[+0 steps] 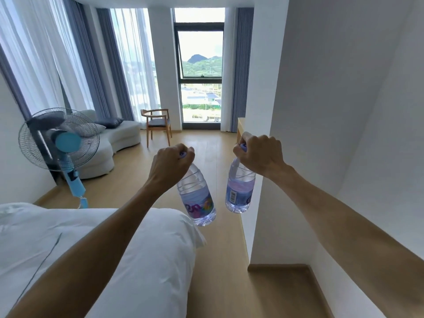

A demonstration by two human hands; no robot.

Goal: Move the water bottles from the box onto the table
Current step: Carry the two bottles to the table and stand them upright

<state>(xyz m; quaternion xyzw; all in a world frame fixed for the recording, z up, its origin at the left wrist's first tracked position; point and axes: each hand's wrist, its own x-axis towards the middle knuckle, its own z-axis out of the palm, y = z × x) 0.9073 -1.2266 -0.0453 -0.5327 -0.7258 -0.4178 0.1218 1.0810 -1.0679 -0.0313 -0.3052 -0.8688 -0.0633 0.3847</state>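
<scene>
Both fists are closed tight around bottle tops. The left hand (171, 162) has its fingers curled over the purple cap of the left bottle (197, 198), knuckles up, so the bottle hangs from the neck and tilts, its base swung toward the right and down. The right hand (258, 153) grips the cap and neck of the right bottle (239, 188) the same way, and that one hangs nearly straight, barcode side facing this way. The two bottles dangle close together without touching, in the air above the wooden floor (218, 260), between the corner of the bed (91, 249) and the white wall (332, 111).

Both forearms reach forward from the lower corners at about chest height, wrists bent slightly down, bare to the elbow.

Beyond the hands, the edge of a light wooden table (239, 127) peeks out from behind the wall. Farther off stand a wooden chair (158, 125), a white sofa (114, 143), a blue pedestal fan (60, 140), and a tall window (199, 65).
</scene>
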